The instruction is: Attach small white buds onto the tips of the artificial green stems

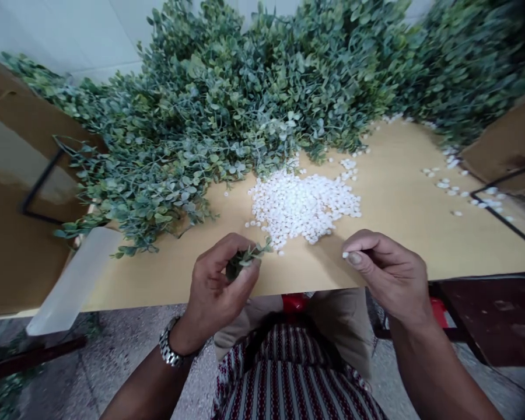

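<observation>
My left hand (221,277) is closed around a small artificial leaf sprig (252,254), whose green tips stick out past the thumb and forefinger. Between the thumb and forefinger of my right hand (389,271) a tiny white plastic piece (345,255) is pinched. Ahead of both hands lies a loose pile of small white plastic pieces (295,204) on the tabletop. A great heap of artificial green foliage (245,93) rises behind the pile. The lower part of the sprig is hidden inside my left hand.
Cardboard (21,233) stands at the left, and another brown cardboard piece (507,140) at the right. A translucent plastic strip (76,280) overhangs the front left edge of the yellowish table (398,192). More white pieces (452,189) are scattered at the right, near a thin black rod (507,226).
</observation>
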`<state>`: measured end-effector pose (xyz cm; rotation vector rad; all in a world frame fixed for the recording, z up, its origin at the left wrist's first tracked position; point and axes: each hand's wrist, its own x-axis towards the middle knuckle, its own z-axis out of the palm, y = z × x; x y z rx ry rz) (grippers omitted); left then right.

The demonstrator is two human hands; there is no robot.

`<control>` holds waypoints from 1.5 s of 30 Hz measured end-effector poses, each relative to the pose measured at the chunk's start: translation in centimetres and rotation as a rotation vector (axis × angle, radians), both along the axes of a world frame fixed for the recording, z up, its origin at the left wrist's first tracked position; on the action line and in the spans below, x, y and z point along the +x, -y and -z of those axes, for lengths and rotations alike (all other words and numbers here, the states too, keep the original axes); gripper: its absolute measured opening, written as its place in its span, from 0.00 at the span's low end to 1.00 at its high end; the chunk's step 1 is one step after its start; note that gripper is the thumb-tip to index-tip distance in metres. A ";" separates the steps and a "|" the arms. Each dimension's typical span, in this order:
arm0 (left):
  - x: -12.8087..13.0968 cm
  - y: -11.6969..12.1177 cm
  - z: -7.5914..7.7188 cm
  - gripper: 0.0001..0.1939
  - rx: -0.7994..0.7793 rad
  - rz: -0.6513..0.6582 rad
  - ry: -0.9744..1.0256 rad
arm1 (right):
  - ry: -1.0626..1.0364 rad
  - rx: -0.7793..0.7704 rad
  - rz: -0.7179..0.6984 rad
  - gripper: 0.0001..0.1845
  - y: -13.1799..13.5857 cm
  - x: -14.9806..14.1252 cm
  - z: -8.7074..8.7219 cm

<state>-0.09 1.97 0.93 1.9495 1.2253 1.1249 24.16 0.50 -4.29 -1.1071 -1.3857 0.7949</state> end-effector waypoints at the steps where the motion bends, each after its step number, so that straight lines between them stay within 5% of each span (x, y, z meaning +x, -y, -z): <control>1: 0.6 0.1 -0.3 0.04 -0.063 0.015 0.055 | -0.099 -0.036 -0.037 0.02 0.1 -0.2 -0.2; 6: 3.0 0.4 0.2 0.06 -0.342 0.124 0.334 | -0.483 -0.220 -0.177 0.08 0.3 -1.0 -0.6; 11: 5.5 0.6 1.6 0.04 -0.568 0.278 0.502 | -0.647 -0.300 -0.234 0.08 0.7 -1.0 -0.4; 25: 8.5 0.9 1.7 0.05 -0.518 0.258 0.486 | -0.516 -0.201 -0.248 0.03 1.6 0.0 0.4; 33: 8.5 0.8 2.2 0.06 -0.347 0.256 0.496 | -0.473 -0.170 -0.284 0.03 1.8 -0.5 -0.1; 45: 8.2 0.9 2.4 0.07 -0.400 0.373 0.452 | -0.526 -0.178 -0.348 0.04 1.7 -0.2 0.2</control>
